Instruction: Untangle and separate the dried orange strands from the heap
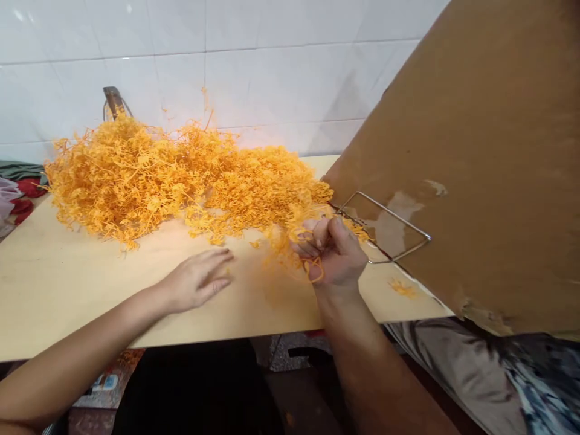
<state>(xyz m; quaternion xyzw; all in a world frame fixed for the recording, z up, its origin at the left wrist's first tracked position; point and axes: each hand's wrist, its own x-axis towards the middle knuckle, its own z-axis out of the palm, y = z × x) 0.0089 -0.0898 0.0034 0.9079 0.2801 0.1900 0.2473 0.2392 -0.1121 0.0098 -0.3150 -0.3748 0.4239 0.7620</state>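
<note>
Orange plastic sprigs (181, 181) lie heaped across the far half of the pale wooden tabletop (67, 284), the bulk of the pile sitting from about 10 o'clock to 12 o'clock of the two hands, against the white tiled wall (272, 72). The right hand (333, 251) is closed in a fist around a small tuft of those sprigs, a loop of orange strand curling out below the knuckles, right at the near edge of the heap. The left hand (199, 279) lies flat and open on the bare board, palm down, holding nothing, with only a few loose crumbs of orange near its fingertips. At 3 o'clock of the right hand a bent wire frame (385, 232) rests on the table, and a big sheet of brown cardboard (475, 151) leans in over that corner. Judging by the size of the heap against the 1 small handful taken, most of the material seems untouched; I see no separate sorted pile anywhere on the board.
</note>
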